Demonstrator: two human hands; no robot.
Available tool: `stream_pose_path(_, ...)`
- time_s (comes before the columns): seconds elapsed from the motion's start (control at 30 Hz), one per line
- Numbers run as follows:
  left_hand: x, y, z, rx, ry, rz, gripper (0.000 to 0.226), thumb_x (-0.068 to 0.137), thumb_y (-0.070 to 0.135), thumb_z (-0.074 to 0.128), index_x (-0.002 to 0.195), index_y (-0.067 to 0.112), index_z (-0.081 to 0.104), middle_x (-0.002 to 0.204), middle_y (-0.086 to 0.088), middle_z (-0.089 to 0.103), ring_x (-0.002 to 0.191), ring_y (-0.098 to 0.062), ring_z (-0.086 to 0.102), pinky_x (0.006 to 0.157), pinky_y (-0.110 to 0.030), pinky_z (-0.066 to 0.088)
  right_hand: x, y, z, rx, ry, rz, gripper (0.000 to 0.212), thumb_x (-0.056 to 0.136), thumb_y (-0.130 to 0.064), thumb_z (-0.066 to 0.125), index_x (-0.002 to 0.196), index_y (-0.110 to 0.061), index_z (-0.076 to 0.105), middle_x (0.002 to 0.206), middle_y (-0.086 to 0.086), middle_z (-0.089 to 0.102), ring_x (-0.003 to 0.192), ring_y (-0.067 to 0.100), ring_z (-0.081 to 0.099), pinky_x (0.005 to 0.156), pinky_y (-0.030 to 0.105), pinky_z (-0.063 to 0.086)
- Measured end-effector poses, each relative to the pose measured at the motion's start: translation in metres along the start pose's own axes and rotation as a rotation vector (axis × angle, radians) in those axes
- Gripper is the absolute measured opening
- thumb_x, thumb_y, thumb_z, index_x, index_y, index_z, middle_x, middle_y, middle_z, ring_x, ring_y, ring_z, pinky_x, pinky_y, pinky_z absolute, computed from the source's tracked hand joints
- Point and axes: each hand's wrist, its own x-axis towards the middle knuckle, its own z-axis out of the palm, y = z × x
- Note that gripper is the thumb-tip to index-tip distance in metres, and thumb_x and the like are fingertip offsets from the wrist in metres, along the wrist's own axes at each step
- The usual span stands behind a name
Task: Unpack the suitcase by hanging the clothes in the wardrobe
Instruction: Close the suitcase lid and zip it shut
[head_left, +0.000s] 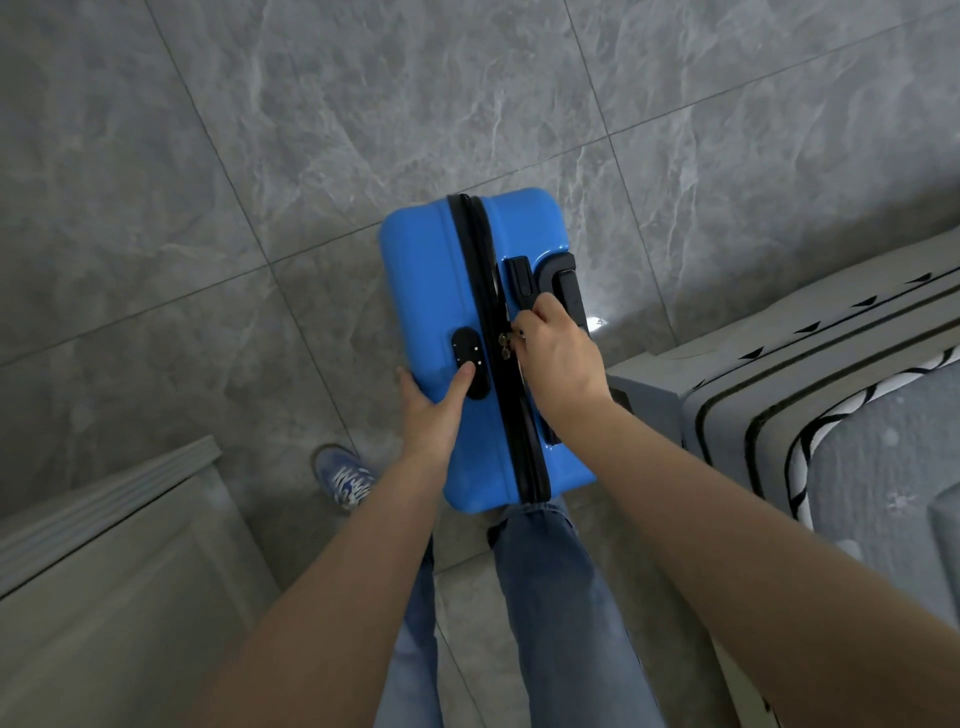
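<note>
Item: blue hard-shell suitcase (441, 332), standing upright on the grey tiled floor (260, 130), just in front of the person's knees, closed, its black zipper (480, 270) running along the top edge. Lock: black combination panel (470, 361) set beside the zipper line. Left hand (434, 410): clasps the near corner of the shell, thumb laid flat against the lock panel, the other fingers wrapped round the side and mostly hidden. Right hand (558, 348): fingers pressed together and pinching the brass zipper pulls (506, 343), which sit next to the lock; the black carry handle (522, 283) lies just beyond the knuckles. Surroundings: a bed (831, 415) with grey cover and striped edge at the right, pale furniture (104, 571) at the lower left, one blue trainer (345, 478) on the floor. Status, as judged: opening stage only, no clothes out, wardrobe not identifiable. Handling advice: free the pulls from the lock first, then draw them steadily along the track while the left hand braces the shell against tipping; laying the case flat before parting the halves would probably keep the contents from spilling.
</note>
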Motion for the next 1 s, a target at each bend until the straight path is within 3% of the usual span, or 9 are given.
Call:
stream_pose_path(0.1, -0.004, -0.002, 0.000, 0.014, 0.031, 0.062, 0.091, 0.074, 0.050, 0.079, 0.147, 0.028, 0.029, 0.133, 0.009, 0.057, 0.118, -0.010, 0.057, 0.105, -0.040, 0.046, 0.004, 0.001, -0.002, -0.031, -0.038, -0.063, 0.015, 0.083, 0.002, 0.071, 0.092, -0.005, 0.062, 0.102, 0.009, 0.053, 0.064, 0.025, 0.060, 0.056, 0.036, 0.053)
stream_pose_path(0.2, -0.007, -0.002, 0.003, 0.043, 0.034, 0.084, 0.102, 0.068, 0.051, 0.083, 0.149, 0.028, 0.025, 0.136, 0.009, 0.054, 0.122, -0.010, 0.055, 0.106, -0.040, 0.046, 0.003, 0.000, -0.001, -0.105, -0.103, -0.138, 0.017, 0.096, -0.010, 0.056, 0.112, -0.006, 0.056, 0.116, 0.008, 0.047, 0.081, 0.018, 0.047, 0.070, 0.028, 0.051)
stream_pose_path(0.27, -0.008, -0.003, 0.004, 0.045, 0.028, 0.073, 0.116, 0.066, 0.055, 0.081, 0.155, 0.029, 0.011, 0.148, 0.007, 0.044, 0.133, -0.014, 0.046, 0.112, -0.043, 0.039, -0.003, -0.005, -0.003, -0.084, -0.047, -0.135, 0.017, 0.093, -0.008, 0.060, 0.109, -0.006, 0.056, 0.112, 0.009, 0.050, 0.079, 0.018, 0.052, 0.063, 0.025, 0.049)
stream_pose_path(0.43, -0.008, -0.001, 0.007, 0.070, 0.014, 0.046, 0.126, 0.073, 0.056, 0.077, 0.155, 0.026, -0.015, 0.160, 0.005, 0.024, 0.145, -0.016, 0.028, 0.118, -0.043, 0.029, -0.009, -0.010, -0.008, -0.006, 0.063, -0.178, 0.004, 0.095, -0.002, 0.054, 0.098, -0.002, 0.055, 0.091, 0.013, 0.059, 0.073, 0.026, 0.059, 0.053, 0.033, 0.049)
stream_pose_path(0.53, -0.007, -0.003, 0.005, 0.049, 0.023, 0.023, 0.122, 0.071, 0.062, 0.074, 0.155, 0.031, -0.009, 0.158, 0.009, 0.028, 0.142, -0.015, 0.033, 0.117, -0.043, 0.032, -0.002, -0.007, -0.004, 0.101, 0.098, -0.214, 0.009, 0.090, 0.005, 0.058, 0.096, -0.001, 0.061, 0.089, 0.012, 0.061, 0.066, 0.026, 0.060, 0.052, 0.035, 0.052)
stream_pose_path(0.63, -0.008, -0.005, 0.002, 0.031, 0.024, 0.041, 0.100, 0.083, 0.053, 0.069, 0.156, 0.035, 0.003, 0.157, 0.010, 0.031, 0.140, -0.014, 0.037, 0.116, -0.042, 0.034, 0.001, -0.005, -0.004, 0.235, 0.109, -0.246, 0.009, 0.093, -0.005, 0.059, 0.097, -0.002, 0.067, 0.095, 0.010, 0.061, 0.074, 0.023, 0.063, 0.062, 0.040, 0.057)
stream_pose_path(0.7, -0.008, -0.009, 0.000, 0.006, 0.021, 0.031, 0.098, 0.084, 0.052, 0.069, 0.156, 0.036, 0.004, 0.156, 0.010, 0.033, 0.138, -0.014, 0.038, 0.116, -0.042, 0.034, 0.000, -0.005, -0.001, 0.276, 0.104, -0.249, 0.009, 0.092, -0.008, 0.061, 0.095, -0.005, 0.069, 0.097, 0.008, 0.058, 0.076, 0.020, 0.061, 0.063, 0.039, 0.057)
stream_pose_path(0.87, -0.013, -0.006, 0.003, 0.046, -0.014, 0.053, 0.119, 0.079, 0.042, 0.078, 0.154, 0.032, -0.013, 0.155, 0.010, 0.032, 0.139, -0.013, 0.037, 0.116, -0.041, 0.034, 0.002, -0.001, 0.003, 0.304, 0.127, -0.257, 0.008, 0.090, -0.003, 0.062, 0.092, -0.005, 0.070, 0.095, 0.008, 0.060, 0.075, 0.018, 0.061, 0.064, 0.038, 0.056)
stream_pose_path(1.0, -0.011, -0.004, 0.001, 0.057, -0.077, 0.048, 0.116, 0.082, 0.045, 0.074, 0.152, 0.036, -0.019, 0.161, 0.011, 0.019, 0.145, -0.013, 0.027, 0.119, -0.044, 0.028, 0.004, 0.003, 0.004, 0.316, 0.161, -0.197, 0.008, 0.090, -0.003, 0.063, 0.095, -0.004, 0.069, 0.093, 0.009, 0.062, 0.074, 0.016, 0.061, 0.067, 0.030, 0.056)
